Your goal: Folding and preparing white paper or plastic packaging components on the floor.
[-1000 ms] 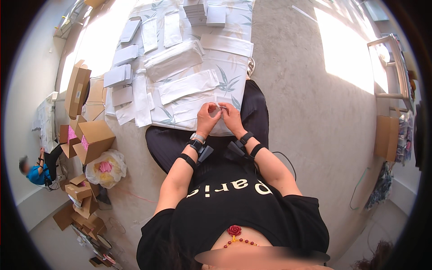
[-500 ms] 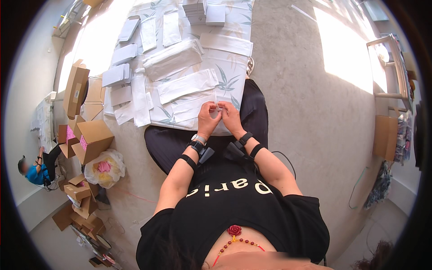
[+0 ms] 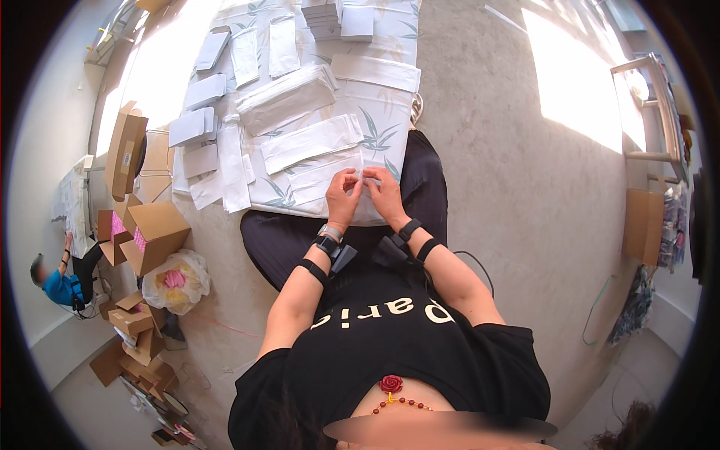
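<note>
My left hand (image 3: 343,196) and my right hand (image 3: 384,195) are close together over the table's near edge, thumbs and fingertips curled toward each other in a pinch. What lies between the fingertips is too small and pale to make out. They are at the right end of a flat white packaging sleeve (image 3: 319,180) lying on the patterned tablecloth (image 3: 382,135). Just beyond it lies another white sleeve (image 3: 311,144), and farther back a thicker stack of white sleeves (image 3: 289,99).
Piles of white cards (image 3: 193,126) line the table's left side, with a taller card stack (image 3: 322,19) at the back. Open cardboard boxes (image 3: 157,232) and a plastic bag (image 3: 176,281) stand on the floor at left. A person in blue (image 3: 64,289) sits far left.
My hands have drawn slightly apart, so a small gap now shows between the fingertips. The sleeves and cards lie as before.
</note>
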The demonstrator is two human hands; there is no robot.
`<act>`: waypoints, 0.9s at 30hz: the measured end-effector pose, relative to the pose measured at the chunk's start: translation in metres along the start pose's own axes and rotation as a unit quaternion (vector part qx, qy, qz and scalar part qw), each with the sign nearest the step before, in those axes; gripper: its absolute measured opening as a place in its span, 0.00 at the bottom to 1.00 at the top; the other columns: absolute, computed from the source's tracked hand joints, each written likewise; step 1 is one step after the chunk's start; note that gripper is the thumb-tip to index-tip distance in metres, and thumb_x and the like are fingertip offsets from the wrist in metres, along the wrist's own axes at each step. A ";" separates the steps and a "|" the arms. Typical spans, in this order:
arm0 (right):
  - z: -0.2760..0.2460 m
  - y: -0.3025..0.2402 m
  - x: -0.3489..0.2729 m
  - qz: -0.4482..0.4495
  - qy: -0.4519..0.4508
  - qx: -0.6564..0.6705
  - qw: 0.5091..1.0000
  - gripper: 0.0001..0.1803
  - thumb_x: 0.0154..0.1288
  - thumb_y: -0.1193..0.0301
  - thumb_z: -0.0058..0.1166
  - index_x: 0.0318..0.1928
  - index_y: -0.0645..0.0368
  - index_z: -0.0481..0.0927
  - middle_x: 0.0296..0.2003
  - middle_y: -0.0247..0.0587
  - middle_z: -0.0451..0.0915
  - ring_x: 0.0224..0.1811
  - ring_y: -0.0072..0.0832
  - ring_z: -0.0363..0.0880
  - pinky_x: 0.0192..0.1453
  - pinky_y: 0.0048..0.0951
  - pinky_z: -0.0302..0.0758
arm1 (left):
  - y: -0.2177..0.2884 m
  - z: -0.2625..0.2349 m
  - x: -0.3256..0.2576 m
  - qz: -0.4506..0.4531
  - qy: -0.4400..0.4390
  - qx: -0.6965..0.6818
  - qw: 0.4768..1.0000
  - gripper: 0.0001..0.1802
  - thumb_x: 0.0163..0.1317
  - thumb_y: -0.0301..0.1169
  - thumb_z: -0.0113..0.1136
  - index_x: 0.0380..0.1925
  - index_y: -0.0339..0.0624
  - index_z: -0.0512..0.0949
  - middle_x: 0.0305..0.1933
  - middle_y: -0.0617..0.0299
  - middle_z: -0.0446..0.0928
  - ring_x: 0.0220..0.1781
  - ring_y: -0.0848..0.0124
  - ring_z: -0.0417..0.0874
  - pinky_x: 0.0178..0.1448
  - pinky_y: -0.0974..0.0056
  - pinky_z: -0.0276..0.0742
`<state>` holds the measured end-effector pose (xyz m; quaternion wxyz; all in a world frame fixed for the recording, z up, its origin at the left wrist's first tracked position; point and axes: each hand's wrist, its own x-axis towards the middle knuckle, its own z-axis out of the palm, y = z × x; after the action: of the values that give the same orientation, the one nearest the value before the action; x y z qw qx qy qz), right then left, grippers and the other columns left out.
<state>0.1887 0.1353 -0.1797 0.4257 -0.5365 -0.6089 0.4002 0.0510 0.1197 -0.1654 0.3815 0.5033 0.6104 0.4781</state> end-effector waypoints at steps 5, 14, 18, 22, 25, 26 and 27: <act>0.001 -0.007 0.000 0.052 -0.008 0.042 0.998 0.13 0.67 0.83 0.58 0.51 0.65 0.82 0.53 0.44 0.81 0.55 0.35 0.84 0.51 0.30 0.86 | -0.004 -0.007 0.000 -0.011 -0.016 -0.014 1.000 0.07 0.64 0.20 0.66 0.41 0.32 0.81 0.58 0.52 0.80 0.48 0.68 0.88 0.52 0.66 0.87; 0.001 -0.016 0.003 -0.010 -0.002 0.021 1.000 0.13 0.63 0.83 0.60 0.49 0.67 0.81 0.50 0.52 0.81 0.47 0.43 0.86 0.49 0.35 0.86 | -0.002 -0.005 0.004 0.013 -0.028 -0.017 0.999 0.07 0.65 0.21 0.64 0.43 0.33 0.82 0.58 0.51 0.81 0.51 0.64 0.88 0.53 0.64 0.88; -0.001 -0.017 0.004 -0.012 -0.002 0.008 1.000 0.12 0.64 0.81 0.61 0.48 0.67 0.81 0.48 0.53 0.82 0.46 0.47 0.85 0.48 0.37 0.85 | 0.006 -0.003 0.006 0.048 -0.025 0.033 0.998 0.06 0.65 0.21 0.63 0.41 0.34 0.82 0.56 0.51 0.82 0.45 0.64 0.88 0.48 0.63 0.87; -0.001 -0.016 0.005 -0.052 0.014 -0.079 0.995 0.10 0.68 0.78 0.60 0.48 0.64 0.82 0.45 0.51 0.83 0.42 0.45 0.86 0.44 0.37 0.83 | 0.013 -0.004 0.010 0.081 -0.034 0.078 0.993 0.06 0.64 0.21 0.64 0.40 0.35 0.82 0.54 0.51 0.82 0.40 0.63 0.88 0.45 0.62 0.86; 0.001 -0.017 0.006 -0.028 0.027 -0.081 0.996 0.08 0.69 0.76 0.59 0.46 0.64 0.84 0.41 0.51 0.85 0.38 0.45 0.87 0.43 0.37 0.83 | 0.014 -0.003 0.013 0.098 -0.039 0.098 0.990 0.05 0.63 0.21 0.64 0.39 0.35 0.81 0.52 0.51 0.82 0.38 0.62 0.88 0.44 0.62 0.85; 0.002 -0.015 0.006 -0.009 0.032 -0.083 0.996 0.08 0.69 0.75 0.59 0.45 0.65 0.84 0.40 0.52 0.85 0.37 0.43 0.88 0.42 0.36 0.83 | 0.013 -0.001 0.013 0.094 -0.036 0.095 0.990 0.05 0.63 0.21 0.64 0.39 0.35 0.81 0.52 0.51 0.82 0.38 0.62 0.88 0.44 0.62 0.85; 0.003 -0.014 0.005 -0.009 0.033 -0.083 0.996 0.08 0.69 0.75 0.59 0.45 0.65 0.84 0.40 0.52 0.85 0.37 0.43 0.88 0.42 0.36 0.83 | 0.013 0.000 0.014 0.091 -0.034 0.091 0.991 0.05 0.63 0.21 0.64 0.39 0.35 0.80 0.51 0.51 0.82 0.38 0.62 0.88 0.44 0.62 0.85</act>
<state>0.1810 0.1392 -0.1674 0.4029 -0.5771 -0.6308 0.3266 0.0509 0.1336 -0.1530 0.3093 0.6052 0.5902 0.4356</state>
